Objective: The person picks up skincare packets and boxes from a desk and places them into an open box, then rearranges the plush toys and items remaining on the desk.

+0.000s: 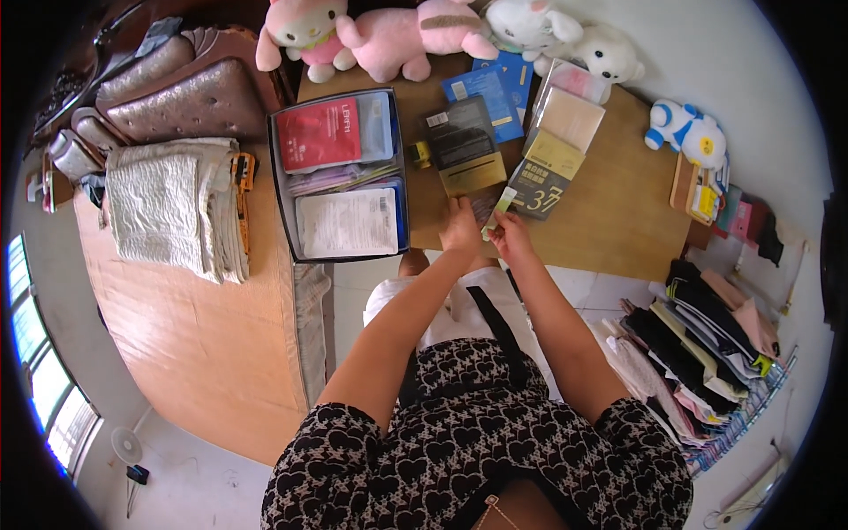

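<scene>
Aslant, green strip [502, 210] (far end rightward)

Carries, on a brown wooden table [640, 203], an open dark-rimmed box [399, 132] at the left. Holds, to the right of that, a small yellow item [419, 155], a black-and-gold packet [464, 146] partly over blue packets [493, 102], and next to these a slanting, overlapping row with a grey-and-gold packet [541, 181] nearest the front edge. Bears a pink plush toy [415, 40] and a white plush bear [609, 55] along the far side. Supports, on a tan-covered bed [199, 327] further left, a folded quilted cloth [163, 208], with an orange item [243, 177], hard to identify, against its right side.
</scene>
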The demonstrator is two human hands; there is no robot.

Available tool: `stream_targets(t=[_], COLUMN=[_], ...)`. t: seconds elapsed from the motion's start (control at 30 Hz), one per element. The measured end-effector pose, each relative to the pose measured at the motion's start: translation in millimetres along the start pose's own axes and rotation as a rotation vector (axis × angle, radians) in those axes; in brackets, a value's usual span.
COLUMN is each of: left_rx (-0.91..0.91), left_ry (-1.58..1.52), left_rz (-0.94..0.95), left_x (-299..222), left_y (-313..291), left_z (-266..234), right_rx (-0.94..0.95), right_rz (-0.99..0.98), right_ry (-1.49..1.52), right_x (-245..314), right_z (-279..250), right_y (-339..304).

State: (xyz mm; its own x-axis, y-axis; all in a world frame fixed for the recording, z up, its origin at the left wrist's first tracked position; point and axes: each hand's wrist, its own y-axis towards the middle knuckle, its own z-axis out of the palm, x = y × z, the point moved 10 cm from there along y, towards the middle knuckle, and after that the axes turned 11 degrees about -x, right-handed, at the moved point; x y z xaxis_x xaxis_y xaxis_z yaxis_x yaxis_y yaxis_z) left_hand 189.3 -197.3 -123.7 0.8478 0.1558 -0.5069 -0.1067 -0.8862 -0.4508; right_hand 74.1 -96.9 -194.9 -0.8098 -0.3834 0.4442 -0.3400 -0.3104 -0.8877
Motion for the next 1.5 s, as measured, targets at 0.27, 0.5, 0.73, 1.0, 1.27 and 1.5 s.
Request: stream_targets(t=[0.27, 0.5, 0.73, 1.0, 1.27, 1.5], left_rx=[0.133, -0.159, -0.349, -0.551, -0.636, -0.579], left_ry=[-0.234, -0.498, -0.875, -0.306, -0.189, -0.172], left_rz=[0.003, 0.046, 0.127, 0.056, 0.262, 0.494], left_x=[3, -6, 40, 97, 72, 49], left_y=[0, -8, 8, 32, 21, 43], left_z=[-8, -102, -193, -255, -275, -275], right_rx=[0.117, 0.207, 0.506, 0.425, 0.387, 0.275], right_rz=[-0.011, -0.393, -0.909, -1.396, -1.573, -1.634], right_ry=[-0.046, -0.471, -0.607, -0.958, -1.213, -1.074], right_x=[14, 83, 103, 61, 34, 46], right_z=[27, 110, 238, 299, 301, 302], right_y=[-21, -98, -187, -200, -188, -195])
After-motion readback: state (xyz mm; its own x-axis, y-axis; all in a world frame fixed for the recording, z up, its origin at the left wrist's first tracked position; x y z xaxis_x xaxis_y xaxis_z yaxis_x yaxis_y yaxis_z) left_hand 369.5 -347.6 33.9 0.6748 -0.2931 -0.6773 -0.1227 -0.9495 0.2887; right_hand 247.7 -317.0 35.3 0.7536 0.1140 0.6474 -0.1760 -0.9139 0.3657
